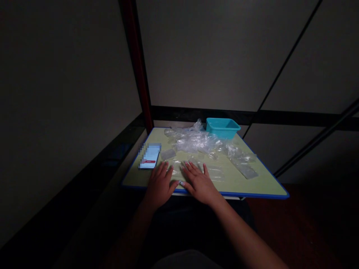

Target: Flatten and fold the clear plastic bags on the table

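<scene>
My left hand (160, 184) lies flat near the table's front edge, fingers spread and pointing away from me. Beside it my right hand (198, 183) rests the same way, the two thumbs almost meeting. Under and around my fingers is a flat clear plastic bag (214, 173), spread out on the table; part of it is hidden by my hands. Neither hand grips anything. A smaller folded piece of clear plastic (168, 154) lies just beyond my left fingertips. Farther back sits a crumpled heap of clear plastic bags (193, 142).
The yellowish table (258, 186) has a blue rim. A phone (150, 156) with a lit screen lies at its left side. At the back right stands a turquoise plastic basket (223, 130). Another flattened clear bag (245, 169) trails toward the right edge. Walls close in behind and left.
</scene>
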